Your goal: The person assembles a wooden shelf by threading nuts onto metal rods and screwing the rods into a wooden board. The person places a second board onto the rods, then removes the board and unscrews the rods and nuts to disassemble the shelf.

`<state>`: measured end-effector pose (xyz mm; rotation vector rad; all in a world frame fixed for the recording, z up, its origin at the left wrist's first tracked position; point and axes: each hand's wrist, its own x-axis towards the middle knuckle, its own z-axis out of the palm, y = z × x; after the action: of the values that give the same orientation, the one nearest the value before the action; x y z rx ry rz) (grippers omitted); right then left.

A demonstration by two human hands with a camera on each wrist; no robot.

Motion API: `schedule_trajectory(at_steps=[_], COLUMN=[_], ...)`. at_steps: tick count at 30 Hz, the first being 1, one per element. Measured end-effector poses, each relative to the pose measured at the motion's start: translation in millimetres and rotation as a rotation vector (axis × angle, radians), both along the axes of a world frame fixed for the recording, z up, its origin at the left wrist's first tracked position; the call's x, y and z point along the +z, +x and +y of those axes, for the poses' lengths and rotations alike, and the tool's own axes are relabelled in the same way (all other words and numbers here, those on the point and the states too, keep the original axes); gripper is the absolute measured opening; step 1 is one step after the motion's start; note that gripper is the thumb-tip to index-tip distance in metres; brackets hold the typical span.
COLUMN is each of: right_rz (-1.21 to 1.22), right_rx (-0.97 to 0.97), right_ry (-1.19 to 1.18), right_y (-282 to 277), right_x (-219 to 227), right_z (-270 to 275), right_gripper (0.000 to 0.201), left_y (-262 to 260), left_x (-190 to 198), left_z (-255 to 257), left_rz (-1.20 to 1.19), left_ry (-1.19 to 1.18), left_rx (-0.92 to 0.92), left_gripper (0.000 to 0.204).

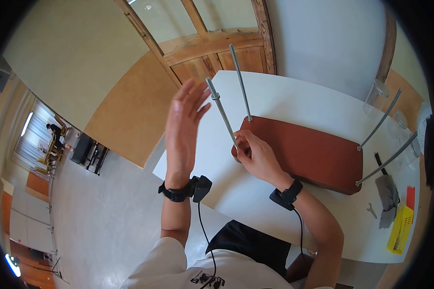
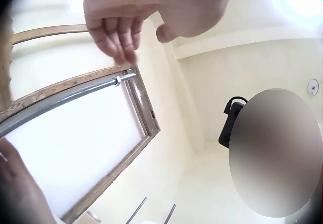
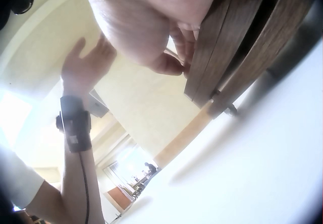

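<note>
A reddish-brown board (image 1: 299, 154) lies on the white table, with a metal rod standing at each corner. My right hand (image 1: 259, 158) pinches the base of the near-left rod (image 1: 223, 113) at the board's corner. A nut (image 1: 215, 96) sits on that rod a little below its top. Beside the rod's upper end, my left hand (image 1: 184, 125) is raised with its fingers loosely extended. In the left wrist view, the fingers of my left hand (image 2: 121, 32) hang above the rod tip and nut (image 2: 117, 81), apart from them.
On the table's right side lie a yellow basket (image 1: 400, 231), a wrench (image 1: 372, 210), grey gloves (image 1: 386, 195) and a black-handled tool (image 1: 380, 163). Clear jars (image 1: 377, 96) stand at the back right. A person (image 1: 56, 136) is far off at the left.
</note>
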<state>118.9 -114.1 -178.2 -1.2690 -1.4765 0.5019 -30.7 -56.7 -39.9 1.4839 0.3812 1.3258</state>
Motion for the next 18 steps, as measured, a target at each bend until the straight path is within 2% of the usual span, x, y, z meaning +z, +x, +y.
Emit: schedule_trajectory(at_steps=[1, 2, 4, 6, 8, 9, 10, 12, 13, 16, 18], right_rz=[0.000, 0.000, 0.009, 0.021, 0.011, 0.012, 0.014, 0.015, 0.008, 0.006, 0.018], right_rx=[-0.002, -0.004, 0.000, 0.005, 0.006, 0.003, 0.007, 0.020, 0.012, 0.002, 0.000], right_ry=[-0.004, -0.010, -0.012, -0.017, -0.009, -0.009, 0.002, 0.011, -0.003, -0.013, -0.015], right_y=[0, -1, -1, 0, 1, 2, 2, 0, 0, 0, -1], right_x=[2, 3, 4, 4, 4, 2, 0, -1, 1, 3, 2], right_z=[-1, -2, -2, -2, -2, -2, -1, -1, -2, -2, -1], right_gripper=[0.033, 0.032, 0.032, 0.032, 0.032, 0.032, 0.032, 0.032, 0.031, 0.031, 0.031], left_y=[-2, -5, -8, -15, -28, -40, -42, -46, -36, -4, -8], left_x=[-1, -2, -3, -5, -9, -15, -14, -12, -13, 3, 3], left_z=[6, 7, 5, 1, 3, 11, 11, 11, 13, -4, -3], left_rz=[0.116, 0.114, 0.111, 0.073, 0.050, -0.021, -0.020, -0.073, -0.057, -0.033, 0.058], left_ry=[0.049, 0.049, 0.084, 0.063, 0.032, 0.013, 0.011, 0.124, 0.109, 0.003, 0.032], left_rx=[-0.088, -0.088, -0.233, -0.208, 0.060, -0.018, -0.019, -0.132, -0.003, -0.016, -0.090], left_gripper=[0.074, 0.074, 0.074, 0.069, 0.061, 0.055, 0.055, 0.054, 0.060, 0.069, 0.075])
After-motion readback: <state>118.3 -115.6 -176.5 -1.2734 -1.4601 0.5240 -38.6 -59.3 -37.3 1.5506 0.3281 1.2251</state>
